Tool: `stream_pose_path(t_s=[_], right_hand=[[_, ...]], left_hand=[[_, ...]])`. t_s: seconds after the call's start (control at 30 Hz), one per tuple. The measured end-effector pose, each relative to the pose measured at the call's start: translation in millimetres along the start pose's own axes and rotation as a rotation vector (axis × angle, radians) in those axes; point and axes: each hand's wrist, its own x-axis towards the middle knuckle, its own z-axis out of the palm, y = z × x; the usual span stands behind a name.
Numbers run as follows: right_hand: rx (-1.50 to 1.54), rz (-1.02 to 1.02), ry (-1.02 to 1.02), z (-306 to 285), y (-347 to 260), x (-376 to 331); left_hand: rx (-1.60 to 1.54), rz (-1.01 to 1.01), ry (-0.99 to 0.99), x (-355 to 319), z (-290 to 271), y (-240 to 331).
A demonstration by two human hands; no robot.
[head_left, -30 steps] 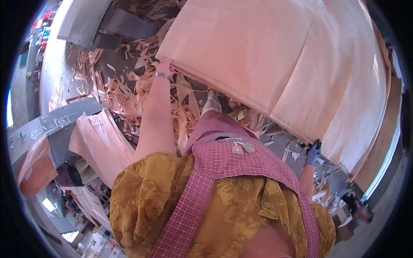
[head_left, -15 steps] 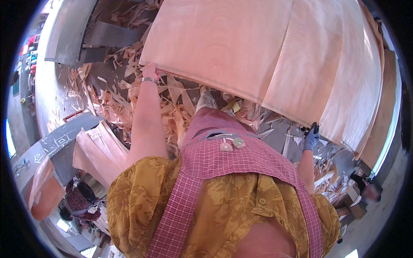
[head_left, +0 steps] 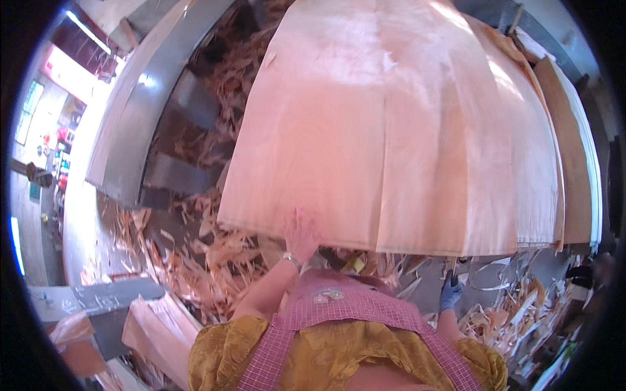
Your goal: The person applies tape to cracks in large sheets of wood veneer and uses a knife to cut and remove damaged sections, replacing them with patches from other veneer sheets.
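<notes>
A broad stack of pale pinkish wood veneer sheets [head_left: 313,143] fills the upper middle, its near edge running across in front of me. My bare left hand [head_left: 302,233], with a metal bracelet at the wrist, lies flat on the top sheet close to that edge, fingers extended. Just below the near edge, farther right, my right hand [head_left: 450,292] wears a blue-grey glove with dark fingertips. Its fingers are closed around a thin, stick-like tool [head_left: 454,266] that points up toward the edge; blur hides its exact kind.
Veneer scraps [head_left: 228,260] litter the floor left of the stack and also lie at the lower right. A grey metal panel [head_left: 140,111] stands at the upper left. More veneer sheets [head_left: 160,329] lean at the lower left. A brown board [head_left: 566,150] borders the stack's right side.
My left hand has left the stack's left corner and moved right onto the top sheet, flattening out. My right hand has drawn back a little from the edge. The view has tilted up.
</notes>
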Motion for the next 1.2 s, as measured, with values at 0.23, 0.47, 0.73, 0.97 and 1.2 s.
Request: stream_pose_path(t_s=[0.23,0.47,0.73,0.97,1.2], right_hand=[[-0.067,-0.118,0.024,5,-9,19],[0.173,0.023,-0.041,9,-19,0],[-0.115,-0.021,-0.073,-10,-48,-13],[-0.074,-0.019,-0.092,-15,-64,-2],[0.08,-0.058,-0.096,-28,-94,14]], left_hand=[[0.033,0.008,-0.269,29,8,20],[0.097,-0.016,-0.465,44,-2,19],[0.126,0.015,-0.653,57,-40,38],[0.116,0.064,-0.595,61,-10,18],[0.101,0.17,-0.687,66,-12,19]])
